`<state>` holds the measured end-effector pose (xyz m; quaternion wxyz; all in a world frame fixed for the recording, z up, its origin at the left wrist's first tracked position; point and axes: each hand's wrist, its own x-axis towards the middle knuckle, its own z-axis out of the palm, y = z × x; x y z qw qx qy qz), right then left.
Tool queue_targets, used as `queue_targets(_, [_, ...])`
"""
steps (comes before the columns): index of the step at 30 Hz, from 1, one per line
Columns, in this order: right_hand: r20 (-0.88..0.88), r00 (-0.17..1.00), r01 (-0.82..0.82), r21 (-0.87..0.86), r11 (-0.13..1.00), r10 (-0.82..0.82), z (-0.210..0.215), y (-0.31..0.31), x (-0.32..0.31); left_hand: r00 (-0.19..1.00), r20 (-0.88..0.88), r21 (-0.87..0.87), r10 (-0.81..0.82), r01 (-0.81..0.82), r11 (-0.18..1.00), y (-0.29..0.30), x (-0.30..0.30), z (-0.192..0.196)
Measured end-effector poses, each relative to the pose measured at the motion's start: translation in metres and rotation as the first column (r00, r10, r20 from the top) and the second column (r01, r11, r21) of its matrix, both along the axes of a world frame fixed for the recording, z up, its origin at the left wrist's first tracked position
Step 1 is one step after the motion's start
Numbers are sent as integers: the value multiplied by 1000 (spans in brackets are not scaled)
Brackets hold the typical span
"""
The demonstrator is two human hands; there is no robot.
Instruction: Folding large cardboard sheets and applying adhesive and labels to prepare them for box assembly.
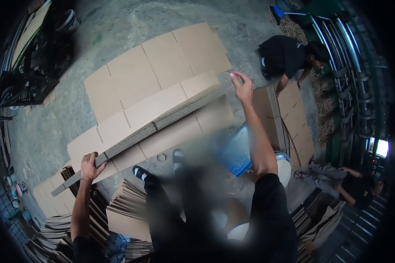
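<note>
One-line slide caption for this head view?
Both hands, left hand and right hand, grip the ends of a cardboard stack on edge above flat sheets on the concrete floor.

Plain brown on the stack of cardboard sheets [162, 120], with a darker ribbed pattern along its edge, and the same light brown on the flat cardboard blanks [162, 65] on the grey concrete floor [44, 131]. Black on the sleeve [272, 206], trousers [162, 219] and shoes [140, 173], with white socks. Blue on the tray [239, 164] beside a white bucket [285, 168].
</note>
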<state>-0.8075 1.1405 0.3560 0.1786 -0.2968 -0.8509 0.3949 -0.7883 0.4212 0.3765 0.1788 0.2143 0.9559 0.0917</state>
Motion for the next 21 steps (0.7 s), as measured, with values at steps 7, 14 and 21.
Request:
queue_targets(7, [-106,994,13,46,999,-8,-3,-8,23,973,-161,18,-165,170,985,-17,-6,-13])
queue_targets(14, [-174,985,33,78,996,-19,-9,3,41,998,50,125,-44,37,991,-26,-4,-27])
queue_targets(21, [367,930,-83,169,982,16,2,-9,32,998,49,90,-48,43,995,-33,1,-21])
